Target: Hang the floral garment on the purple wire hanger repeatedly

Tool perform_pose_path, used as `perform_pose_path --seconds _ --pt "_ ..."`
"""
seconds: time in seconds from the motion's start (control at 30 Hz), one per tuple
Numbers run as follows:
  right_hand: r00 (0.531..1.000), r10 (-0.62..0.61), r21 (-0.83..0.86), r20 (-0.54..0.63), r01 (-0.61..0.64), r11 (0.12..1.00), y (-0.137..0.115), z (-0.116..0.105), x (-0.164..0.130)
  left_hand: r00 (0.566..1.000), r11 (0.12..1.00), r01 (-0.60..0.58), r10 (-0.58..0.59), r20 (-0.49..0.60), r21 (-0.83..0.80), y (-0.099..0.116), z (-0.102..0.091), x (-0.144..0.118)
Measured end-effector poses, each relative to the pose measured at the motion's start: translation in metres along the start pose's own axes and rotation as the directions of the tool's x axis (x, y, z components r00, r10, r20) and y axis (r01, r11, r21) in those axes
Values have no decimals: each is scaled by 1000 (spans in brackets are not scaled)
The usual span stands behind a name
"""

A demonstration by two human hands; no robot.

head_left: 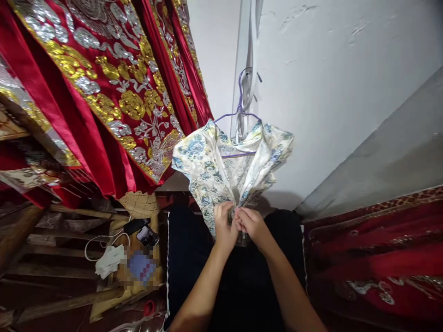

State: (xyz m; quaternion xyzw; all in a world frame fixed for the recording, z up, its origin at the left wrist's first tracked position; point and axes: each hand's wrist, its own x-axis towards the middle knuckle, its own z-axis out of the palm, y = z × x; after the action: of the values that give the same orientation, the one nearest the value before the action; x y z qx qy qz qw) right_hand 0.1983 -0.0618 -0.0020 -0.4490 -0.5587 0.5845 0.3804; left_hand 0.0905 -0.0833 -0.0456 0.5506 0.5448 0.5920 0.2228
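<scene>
A white blouse with a blue and yellow floral print [204, 175] hangs on a purple wire hanger [240, 110] in front of me. Its front is open in a V down from the neckline. At the bottom of that V, my left hand [224, 221] pinches one front edge of the blouse. My right hand [249, 223], closed beside it, grips the other front edge, and the fingertips of both hands nearly meet. Whatever small fastening may lie between the fingers is hidden.
Red cloth with gold and silver sequins [133, 103] hangs at the left. Below it, a phone [148, 236], a white cable and crumpled tissue [110, 260] lie on a wooden seat. White straps [254, 37] hold the hanger against the wall. More red fabric [391, 263] lies at right.
</scene>
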Motion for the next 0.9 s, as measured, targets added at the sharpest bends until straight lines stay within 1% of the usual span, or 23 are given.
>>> perform_pose_path --seconds 0.07,0.1,0.13,0.2,0.23,0.27,0.3,0.33,0.37,0.4,0.43,0.47,0.5,0.57,0.6,0.63,0.67,0.7,0.77,0.83,0.9 --pt "999 -4 -8 45 4 1000 -18 -4 5 999 999 23 -22 45 -38 -4 3 1" --pt "998 -18 -3 52 19 1000 -31 -8 10 998 999 33 -31 58 -33 -6 4 2" --pt "999 -38 21 30 37 999 -48 -15 17 996 999 33 -32 78 -10 -7 4 2" --pt "993 -99 79 -63 104 991 -89 -30 35 988 998 10 -20 154 69 -10 4 3" --pt "978 -130 132 -164 152 979 -112 -38 45 979 994 -6 -16 202 106 -11 4 5" --pt "970 -151 146 -190 180 973 -135 -44 55 967 991 -23 -12 253 133 -13 3 8" --pt "954 -212 136 -213 244 960 -157 -48 64 953 988 -40 -7 303 149 -15 2 13" --pt "923 -302 125 -237 337 933 -177 -50 70 939 986 -55 -2 344 156 -16 1 21" --pt "881 -364 105 -301 410 906 -192 -49 75 927 985 -68 4 375 159 -16 -2 31" --pt "860 -398 73 -320 441 894 -203 -46 77 916 984 -78 6 401 162 -15 -4 43" --pt "841 -426 42 -333 465 885 -209 -42 77 905 983 -84 6 425 166 -12 -8 57" --pt "836 -439 13 -329 468 883 -210 -37 75 895 982 -88 4 447 169 -6 -12 71" --pt "842 -443 -7 -306 463 886 -206 -33 73 886 982 -95 10 463 162 3 -16 86" --pt "857 -444 -18 -262 456 890 -193 -27 68 890 986 -130 69 451 105 30 -25 115" --pt "865 -438 -12 -246 449 893 -185 -25 66 905 982 -187 161 394 26 48 -28 128" --pt "868 -433 -2 -242 446 895 -178 -24 65 927 965 -260 262 268 -42 66 -31 139" --pt "866 -434 7 -246 450 893 -173 -25 63 922 936 -341 351 164 -86 84 -34 149" --pt "861 -440 14 -254 458 889 -170 -26 63 893 902 -420 430 132 -97 101 -35 159" --pt "841 -471 20 -268 493 870 -170 -28 63 824 834 -548 551 131 -58 126 -33 173" --pt "813 -514 12 -273 537 843 -170 -32 67 766 778 -628 617 180 8 140 -27 182" --pt "781 -558 -23 -281 576 817 -165 -35 76 734 742 -668 644 217 58 147 -22 188"
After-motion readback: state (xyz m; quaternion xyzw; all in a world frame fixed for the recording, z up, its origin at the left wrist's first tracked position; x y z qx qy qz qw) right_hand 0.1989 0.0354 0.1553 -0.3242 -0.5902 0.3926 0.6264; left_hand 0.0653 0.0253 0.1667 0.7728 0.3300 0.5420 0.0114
